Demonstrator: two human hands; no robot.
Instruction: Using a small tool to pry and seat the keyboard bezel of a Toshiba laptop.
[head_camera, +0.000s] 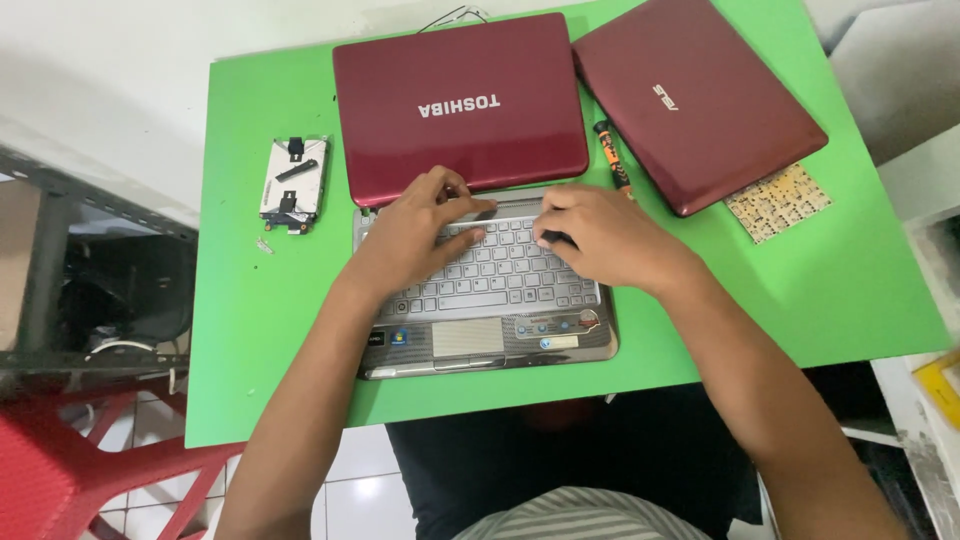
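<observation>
A small silver laptop base (560, 342) with a grey keyboard (500, 280) lies on the green table (270, 330). Its dark red lid (460, 105) lies folded back flat behind it. My left hand (425, 225) rests on the upper left of the keyboard, fingers bent, thumb near the top edge. My right hand (600, 235) presses on the upper right of the keyboard, fingertips curled down at the top row. Whether either hand holds a small tool is hidden by the fingers.
A second dark red laptop (700, 95) lies shut at the back right. An orange and black screwdriver (612, 158) lies between the two lids. A hard drive in its bracket (293, 183) sits at the left, a small yellowish circuit sheet (778, 202) at the right. A red plastic chair (70, 470) stands at the lower left.
</observation>
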